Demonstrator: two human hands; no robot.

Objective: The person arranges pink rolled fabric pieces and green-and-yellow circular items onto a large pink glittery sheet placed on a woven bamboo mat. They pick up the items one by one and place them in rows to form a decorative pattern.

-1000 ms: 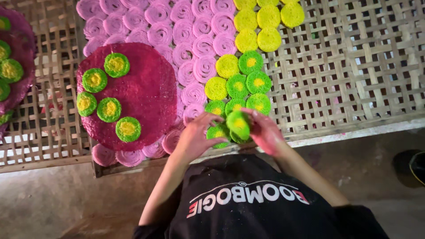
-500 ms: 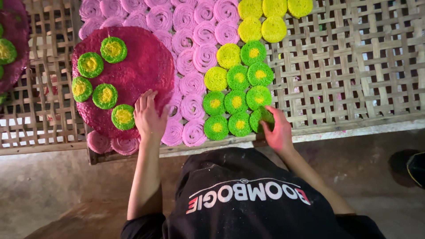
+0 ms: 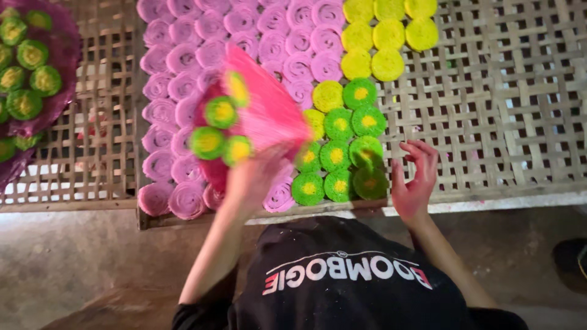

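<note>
My left hand (image 3: 254, 177) grips the near edge of a round pink woven tray (image 3: 269, 107), lifted and tilted over the mat, blurred by motion. Several green rounds with yellow centres (image 3: 208, 142) sit on it. My right hand (image 3: 413, 177) is open, fingers spread, beside the rightmost green rounds (image 3: 367, 150) laid in rows on the bamboo lattice mat (image 3: 489, 110). Pink coiled rounds (image 3: 183, 85) and yellow-green rounds (image 3: 379, 36) fill the mat further back.
A second purple tray (image 3: 58, 67) with green rounds lies at the far left on another lattice mat (image 3: 92, 165). The mat's front edge (image 3: 489, 201) runs just ahead of my body. Bare concrete floor (image 3: 92, 269) lies below. A dark shoe (image 3: 572, 263) shows at right.
My left hand has taken the pink tray and lifted it toward the right, tilting it. My right hand has let go of the green rounds and opened.
</note>
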